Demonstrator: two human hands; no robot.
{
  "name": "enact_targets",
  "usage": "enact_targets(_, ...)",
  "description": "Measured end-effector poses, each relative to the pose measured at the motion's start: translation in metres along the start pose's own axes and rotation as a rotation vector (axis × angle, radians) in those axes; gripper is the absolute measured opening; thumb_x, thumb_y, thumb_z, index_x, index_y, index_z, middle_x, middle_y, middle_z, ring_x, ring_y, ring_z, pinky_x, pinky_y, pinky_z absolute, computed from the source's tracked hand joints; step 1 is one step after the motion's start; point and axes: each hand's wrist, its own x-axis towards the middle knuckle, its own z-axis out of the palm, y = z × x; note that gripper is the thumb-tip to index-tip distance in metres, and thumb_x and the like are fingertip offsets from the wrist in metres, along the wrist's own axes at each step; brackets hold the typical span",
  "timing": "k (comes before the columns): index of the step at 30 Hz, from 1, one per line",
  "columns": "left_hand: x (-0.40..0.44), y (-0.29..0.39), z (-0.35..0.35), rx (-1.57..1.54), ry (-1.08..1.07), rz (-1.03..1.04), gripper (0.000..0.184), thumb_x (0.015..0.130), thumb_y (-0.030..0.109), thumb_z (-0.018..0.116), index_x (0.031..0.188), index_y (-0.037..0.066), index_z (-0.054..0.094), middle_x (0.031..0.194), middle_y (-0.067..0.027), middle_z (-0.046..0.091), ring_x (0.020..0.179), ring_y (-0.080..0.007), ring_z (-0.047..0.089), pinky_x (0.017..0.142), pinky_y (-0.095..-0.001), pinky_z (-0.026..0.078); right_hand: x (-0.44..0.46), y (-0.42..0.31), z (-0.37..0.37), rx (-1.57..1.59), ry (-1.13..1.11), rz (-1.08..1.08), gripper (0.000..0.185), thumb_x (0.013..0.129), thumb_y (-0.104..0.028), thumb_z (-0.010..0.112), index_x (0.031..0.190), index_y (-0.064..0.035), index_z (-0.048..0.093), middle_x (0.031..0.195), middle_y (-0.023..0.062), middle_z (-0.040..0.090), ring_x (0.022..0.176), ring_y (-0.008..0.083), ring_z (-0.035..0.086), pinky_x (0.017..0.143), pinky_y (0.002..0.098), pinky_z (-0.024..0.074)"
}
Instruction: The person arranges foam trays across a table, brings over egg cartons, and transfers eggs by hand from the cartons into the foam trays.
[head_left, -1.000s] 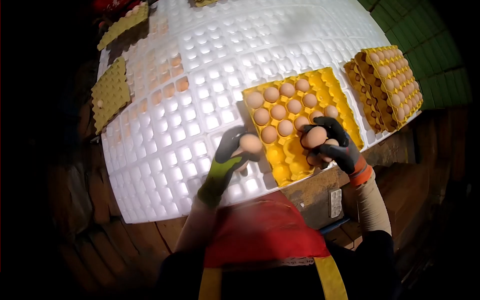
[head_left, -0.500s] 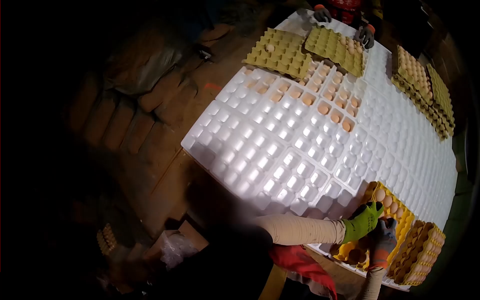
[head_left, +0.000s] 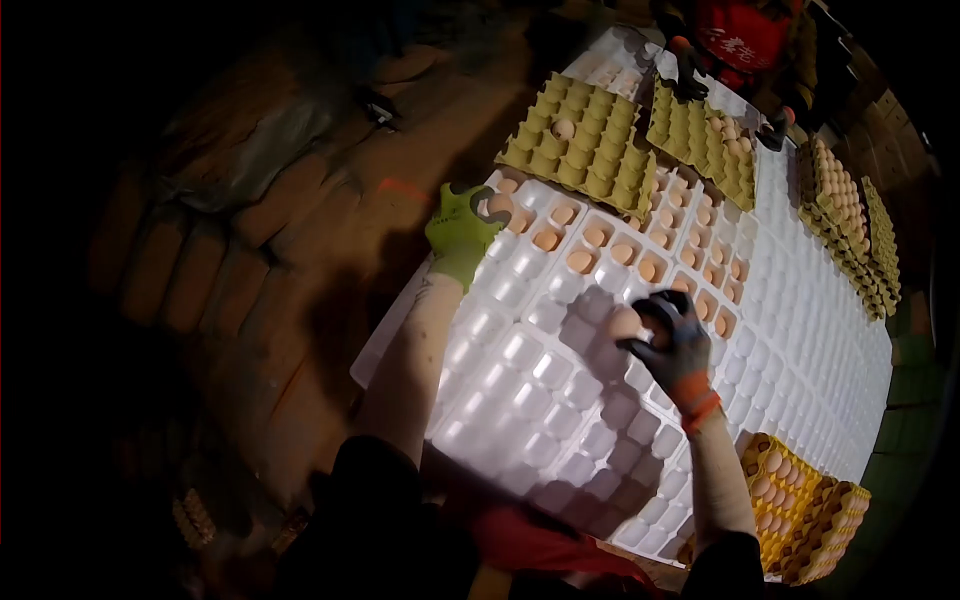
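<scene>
My left hand (head_left: 463,235), in a green glove with dark fingertips, is closed round an egg (head_left: 499,207) at the left edge of the white foam trays (head_left: 495,335). My right hand (head_left: 675,350), in a grey glove with an orange cuff, grips an egg (head_left: 625,323) over the middle of the trays. Whether its curled fingers hide a second egg, I cannot tell. Brown eggs (head_left: 580,262) sit in the tray pockets between and beyond my hands.
Olive egg cartons (head_left: 590,110) lie across the far end. More cartons with eggs (head_left: 835,195) stand along the right edge. Yellow cartons (head_left: 765,450) holding eggs are near right. A person in red (head_left: 740,40) works opposite, gloved hand (head_left: 688,75) at a carton.
Both my hands have moved from the yellow carton over to the foam trays, the left one farther left, each carrying an egg. The view has shifted. More eggs show in the pockets.
</scene>
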Motion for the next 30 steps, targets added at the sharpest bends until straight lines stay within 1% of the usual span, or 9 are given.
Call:
enact_targets(3, 0.03, -0.014, 0.017, 0.143, -0.001, 0.046, 0.038, 0.075, 0.028, 0.083, 0.111, 0.02, 0.072, 0.116, -0.0069, 0.059, 0.1, -0.0307, 0.063, 0.084, -0.0441, 0.053, 0.103, -0.013, 0.101, -0.207, 0.227, -0.13, 0.045, 0.076, -0.037, 0.085, 0.115, -0.0242, 0.068, 0.128, 0.0083, 0.059, 0.097, 0.0308, 0.07, 0.073, 0.0419, 0.0578)
enact_targets(8, 0.017, -0.043, 0.018, 0.007, -0.043, 0.18, 0.029, 0.084, 0.021, 0.073, 0.113, 0.02, 0.072, 0.111, -0.0049, 0.062, 0.101, -0.0284, 0.065, 0.079, -0.0411, 0.055, 0.187, -0.031, 0.165, -0.567, 0.012, -0.054, 0.043, 0.08, -0.019, 0.074, 0.121, -0.0271, 0.064, 0.134, 0.0092, 0.052, 0.111, 0.0327, 0.063, 0.08, 0.0452, 0.0571)
enact_targets(12, 0.002, -0.056, 0.005, -0.097, -0.098, 0.244, 0.027, 0.087, 0.02, 0.07, 0.114, 0.017, 0.072, 0.107, -0.0074, 0.07, 0.091, -0.0309, 0.068, 0.076, -0.0412, 0.055, 0.187, -0.03, 0.172, -0.505, 0.072, -0.119, 0.045, 0.082, -0.019, 0.072, 0.125, -0.0264, 0.064, 0.133, 0.0102, 0.053, 0.104, 0.0321, 0.065, 0.078, 0.0432, 0.0574)
enact_targets(16, 0.002, -0.061, 0.006, -0.197, -0.096, 0.248, 0.032, 0.089, 0.009, 0.067, 0.121, 0.013, 0.069, 0.107, -0.0105, 0.07, 0.092, -0.0322, 0.068, 0.081, -0.0404, 0.055, 0.155, -0.013, 0.207, 0.193, 0.052, 0.077, 0.048, 0.084, -0.034, 0.073, 0.131, -0.0269, 0.064, 0.108, 0.0159, 0.067, 0.098, 0.0366, 0.068, 0.088, 0.0456, 0.0539)
enact_targets(20, -0.01, -0.054, -0.005, -0.491, -0.113, 0.173, 0.034, 0.09, 0.005, 0.064, 0.124, 0.008, 0.068, 0.115, -0.013, 0.067, 0.102, -0.0323, 0.065, 0.086, -0.0375, 0.053, 0.143, -0.043, 0.194, -0.103, -0.266, 0.097, 0.045, 0.087, -0.035, 0.072, 0.129, -0.019, 0.065, 0.11, 0.0154, 0.068, 0.099, 0.0349, 0.068, 0.088, 0.0454, 0.0534)
enact_targets(22, -0.035, -0.051, 0.005, -0.434, -0.164, 0.231, 0.038, 0.087, 0.002, 0.066, 0.126, 0.005, 0.067, 0.122, -0.0141, 0.062, 0.112, -0.0316, 0.06, 0.091, -0.0347, 0.051, 0.134, -0.036, 0.196, 0.412, 0.056, 0.15, 0.039, 0.093, -0.031, 0.066, 0.129, -0.0179, 0.063, 0.107, 0.0146, 0.068, 0.098, 0.0346, 0.068, 0.087, 0.0466, 0.0527)
enact_targets(26, -0.052, -0.04, 0.016, 0.075, -0.148, 0.556, 0.047, 0.085, 0.019, 0.068, 0.132, 0.011, 0.063, 0.117, -0.0108, 0.063, 0.11, -0.0328, 0.058, 0.096, -0.0476, 0.041, 0.107, -0.017, 0.228, 0.089, 0.086, -0.063, 0.041, 0.092, -0.019, 0.058, 0.131, -0.0065, 0.061, 0.133, 0.0199, 0.055, 0.125, 0.0407, 0.053, 0.102, 0.0484, 0.044)
enact_targets(28, -0.054, -0.048, 0.022, -0.099, -0.189, 0.573, 0.046, 0.086, 0.013, 0.066, 0.131, 0.008, 0.063, 0.117, -0.0123, 0.065, 0.109, -0.0343, 0.057, 0.097, -0.0486, 0.041, 0.093, 0.003, 0.255, -0.002, 0.292, -0.11, 0.045, 0.095, -0.021, 0.055, 0.138, -0.0049, 0.055, 0.139, 0.0241, 0.051, 0.132, 0.0443, 0.046, 0.113, 0.0516, 0.0374)
enact_targets(30, -0.061, -0.056, 0.019, -0.18, -0.203, 0.458, 0.042, 0.088, 0.0, 0.058, 0.129, 0.003, 0.063, 0.122, -0.0139, 0.067, 0.107, -0.0367, 0.059, 0.093, -0.0485, 0.044, 0.084, -0.019, 0.197, 0.227, 0.374, -0.014, 0.043, 0.096, -0.02, 0.055, 0.136, -0.0071, 0.053, 0.132, 0.0238, 0.054, 0.124, 0.0452, 0.05, 0.107, 0.052, 0.0411)
